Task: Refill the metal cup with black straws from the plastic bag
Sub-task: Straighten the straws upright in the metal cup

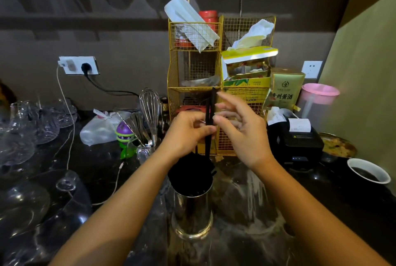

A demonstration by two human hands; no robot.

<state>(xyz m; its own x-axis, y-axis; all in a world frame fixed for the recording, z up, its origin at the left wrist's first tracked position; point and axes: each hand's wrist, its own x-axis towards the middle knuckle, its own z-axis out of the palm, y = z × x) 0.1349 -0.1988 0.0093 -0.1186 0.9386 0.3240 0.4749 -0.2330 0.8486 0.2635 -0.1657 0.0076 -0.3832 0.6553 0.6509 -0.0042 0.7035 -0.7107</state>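
The metal cup (191,212) stands upright on the dark counter at the centre, packed with black straws (189,172) whose tops fill its mouth. My left hand (186,131) pinches a few black straws (210,109) that stand upright above the cup, their lower ends reaching down into it. My right hand (242,128) hovers just to the right of those straws with fingers spread and relaxed, fingertips close to them. A clear plastic bag (252,201) lies crumpled on the counter to the right of the cup, hard to make out.
A yellow wire rack (220,85) stands right behind my hands. A whisk and spoons in a holder (147,128) are to the left, with glassware (32,128) at far left. A receipt printer (297,137) and a white cup of dark liquid (368,171) sit to the right.
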